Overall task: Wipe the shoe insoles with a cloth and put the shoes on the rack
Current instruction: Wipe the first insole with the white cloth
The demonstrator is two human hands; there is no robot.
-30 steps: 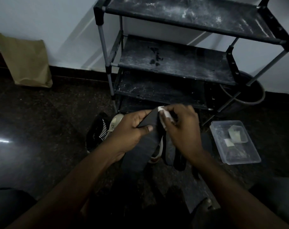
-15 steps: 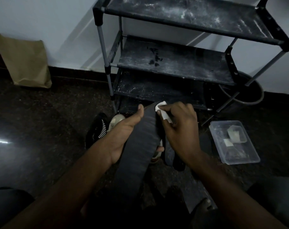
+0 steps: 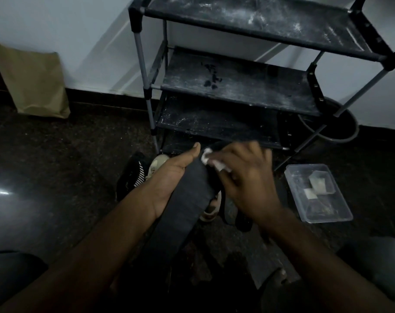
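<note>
Dark insole (image 3: 187, 195) and cloth (image 3: 206, 155) between hands (image 3: 171, 175) (image 3: 248, 184)

left hand (image 3: 169, 177) holds dark insole (image 3: 189, 195) | right hand (image 3: 248, 179) presses white cloth (image 3: 211, 159) on it

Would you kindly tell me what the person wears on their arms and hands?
Nothing visible: the bare left hand and bare right hand have no gloves, and no ring, watch or bracelet can be seen. The left forearm and right forearm are uncovered to the frame's lower edge, no sleeve in view. Blur on the right hand could hide a thin ring.
</note>
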